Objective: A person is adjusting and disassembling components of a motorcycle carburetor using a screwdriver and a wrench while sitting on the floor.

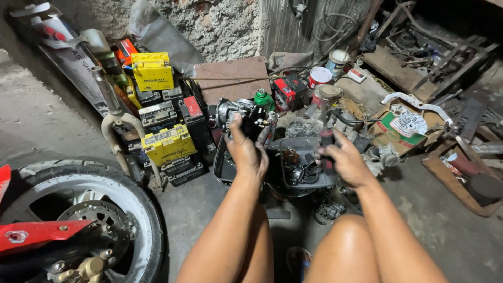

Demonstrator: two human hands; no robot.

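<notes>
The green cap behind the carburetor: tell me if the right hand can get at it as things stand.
Probably not yet. The right hand is shut on a dark tool handle, and the green cap sits beyond the carburetor held up in the left hand.

Batteries [160, 123] are stacked left of the tray [301, 162]; a wheel [78, 209] sits nearer, boxes [403, 128] to the right.

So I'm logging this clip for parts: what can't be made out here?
- Head view: the left hand covers much of the carburetor; its near side is hidden.
- The tool in the right hand is mostly wrapped by fingers; its kind is unclear.
- Contents of the grey tray: too small, dark.
- Wheel: cut by the left edge.
</notes>
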